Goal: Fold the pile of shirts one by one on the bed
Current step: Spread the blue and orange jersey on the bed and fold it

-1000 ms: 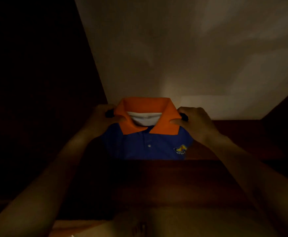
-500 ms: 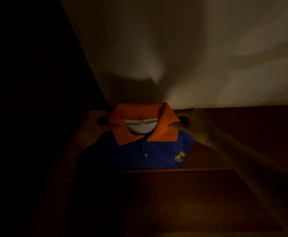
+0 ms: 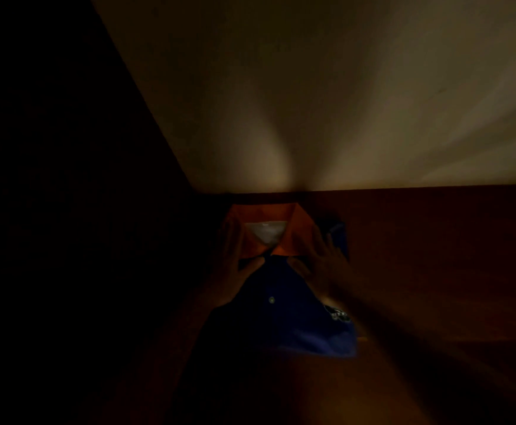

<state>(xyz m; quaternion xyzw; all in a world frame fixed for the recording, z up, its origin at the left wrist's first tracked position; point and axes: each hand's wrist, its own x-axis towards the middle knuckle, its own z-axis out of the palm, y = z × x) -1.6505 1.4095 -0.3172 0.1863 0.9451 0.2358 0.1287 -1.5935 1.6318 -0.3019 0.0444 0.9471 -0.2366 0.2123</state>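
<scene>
Reading a very dark feed. Shirt (image 3: 284,326), blue and folded, lies face up on a red-brown wood surface (image 3: 434,271). Its orange collar (image 3: 262,213) is at the far end, just short of the pale wall (image 3: 327,102). A black panel (image 3: 66,210) closes off the left side. I can't tell whether this is a shelf, a cupboard bay or a bed frame.

Left hand (image 3: 232,271) lies flat on the shirt's left shoulder, fingers straight and reaching up beside the collar, thumb pointing in under the collar tip. Right hand (image 3: 324,268) mirrors it on the right shoulder, fingers spread, thumb in. Both palms press down on cloth; neither grasps it.

Writing: white neck label (image 3: 265,234) inside the collar, too blurred to read. Chest logo (image 3: 338,314) near the right wrist shows white and dark marks, also unreadable. One pale button (image 3: 271,299) sits on the placket, between the wrists.
</scene>
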